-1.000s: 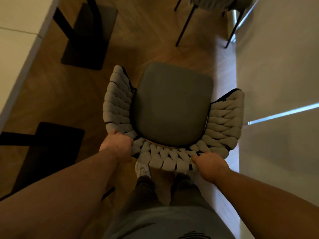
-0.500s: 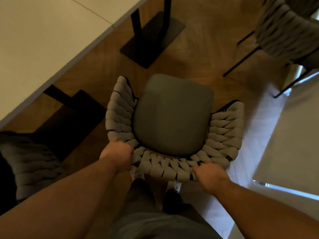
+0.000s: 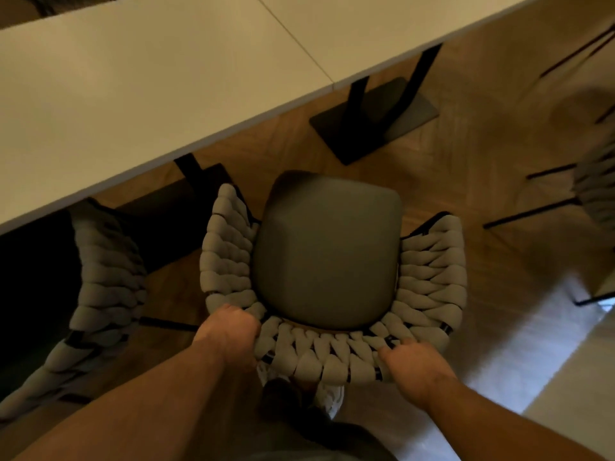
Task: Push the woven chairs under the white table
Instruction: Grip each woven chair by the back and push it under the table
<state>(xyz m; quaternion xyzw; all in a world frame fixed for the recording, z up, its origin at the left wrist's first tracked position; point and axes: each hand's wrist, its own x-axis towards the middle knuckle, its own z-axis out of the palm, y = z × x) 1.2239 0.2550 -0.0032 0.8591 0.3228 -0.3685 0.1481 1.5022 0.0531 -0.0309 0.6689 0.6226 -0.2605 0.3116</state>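
Note:
A woven chair (image 3: 327, 247) with a grey seat cushion and thick grey braided backrest stands right below me on the wooden floor. My left hand (image 3: 229, 334) grips the left end of its curved back, and my right hand (image 3: 416, 364) grips the right end. The white table (image 3: 139, 78) runs diagonally across the upper left, its edge just beyond the chair's front. The seat front sits close to the table edge, not under it.
A second woven chair (image 3: 103, 287) is tucked partly under the table at the left. Black table bases (image 3: 372, 121) stand on the floor under the edge. Another chair (image 3: 595, 194) with thin black legs is at the right. My feet (image 3: 299, 390) are behind the chair.
The chair and I have turned and moved toward the table, whose top now fills the upper left. The tucked chair at the left has come fully into view. Both hands keep their grip.

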